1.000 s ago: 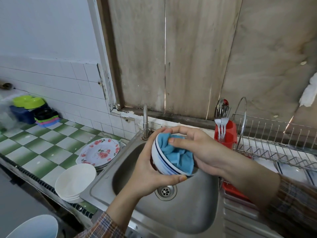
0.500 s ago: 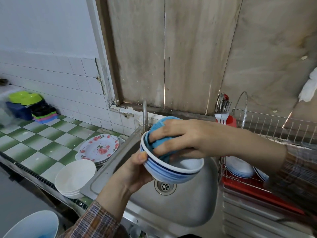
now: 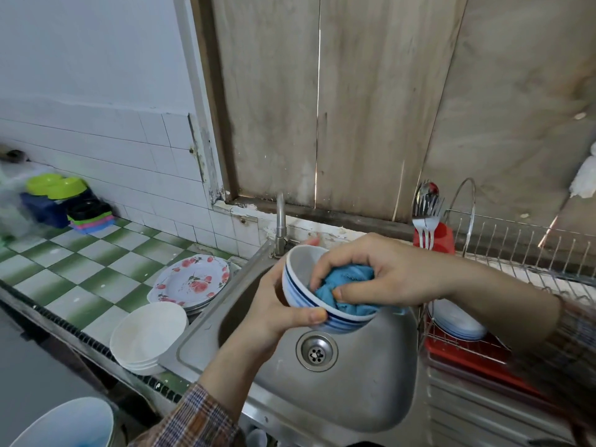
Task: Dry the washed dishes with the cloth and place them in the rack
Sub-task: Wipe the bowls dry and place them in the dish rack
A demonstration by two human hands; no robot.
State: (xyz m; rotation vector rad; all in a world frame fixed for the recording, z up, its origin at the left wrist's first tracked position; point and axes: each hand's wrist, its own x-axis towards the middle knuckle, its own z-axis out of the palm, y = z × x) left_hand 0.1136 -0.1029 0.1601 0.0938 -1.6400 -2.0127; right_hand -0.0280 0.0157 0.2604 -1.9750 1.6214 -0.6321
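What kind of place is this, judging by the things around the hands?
Most likely a home kitchen, at the washing-up spot: a steel sink with a tap, a wire dish rack beside it, and stacked bowls on the tiled counter.

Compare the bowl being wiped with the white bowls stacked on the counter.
The wiped bowl has blue stripes; the stacked bowls are plain white. The wiped bowl is tilted over the sink in the left hand; the stacked bowls sit upright on the counter. The wiped bowl holds the cloth, gripped by the right hand; the stacked bowls show none. Both look white inside.
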